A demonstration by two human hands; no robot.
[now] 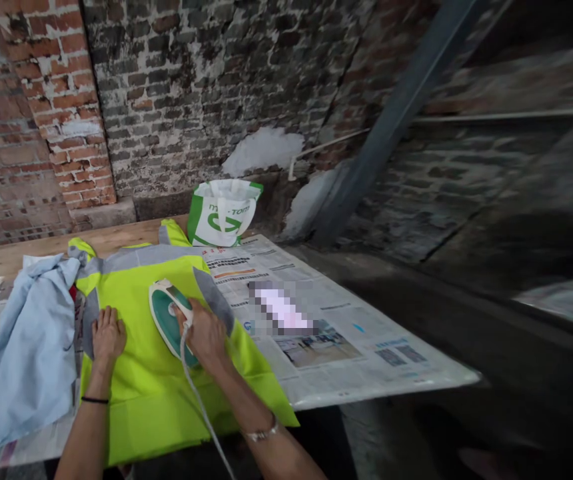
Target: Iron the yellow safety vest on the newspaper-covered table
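Observation:
A neon yellow high-visibility garment (136,293) with grey bands lies spread over the table. My right hand (205,333) is wrapped round the handle of a green and white clothes iron (167,323), which rests on the middle of the garment. From the iron's rear a pale cord (199,400) runs down past the table's front edge. My left hand (108,333) lies flat on the garment's left side, fingers stretched out, holding nothing. Just left of it is a crumpled light blue cloth (36,347).
Newspaper sheets (326,373) cover the table, with a pixelated bright patch (282,308) on them at right. A green and white bag (224,213) stands at the back. Brick walls (206,93) rise behind, and a slanted grey beam (391,133) stands beyond the right edge.

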